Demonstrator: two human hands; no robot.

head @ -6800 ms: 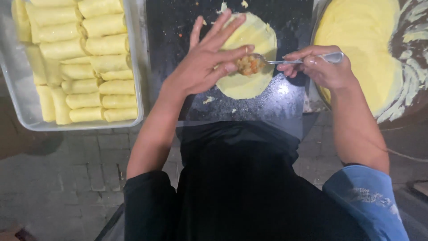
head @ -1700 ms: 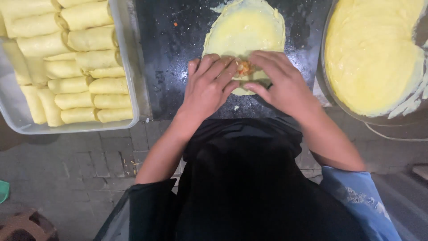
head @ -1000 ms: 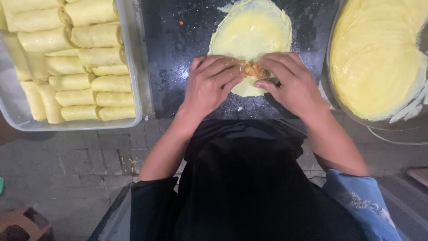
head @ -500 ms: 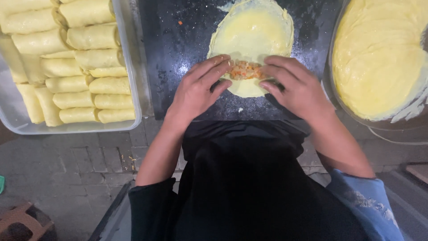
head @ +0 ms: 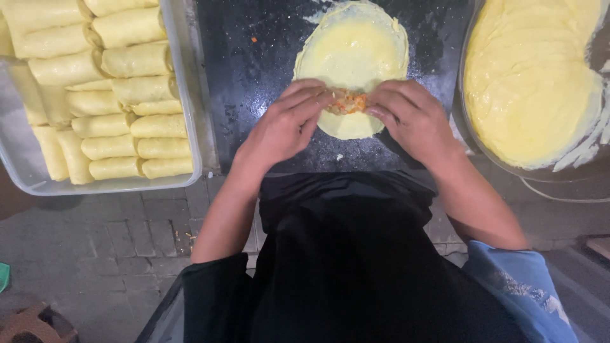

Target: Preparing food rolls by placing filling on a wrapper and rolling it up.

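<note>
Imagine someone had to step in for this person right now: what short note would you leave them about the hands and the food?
Left hand: fingers on the left side of the filling, pressing the wrapper edge.
Right hand: fingers on the right side, doing the same.
The round pale yellow wrapper lies flat on the black worktop, with a small heap of orange filling near its closer edge.
Done: many finished pale rolls are lined up in the clear plastic tray at left.
Left: this wrapper is not yet rolled; a stack of unused wrappers sits at right.
</note>
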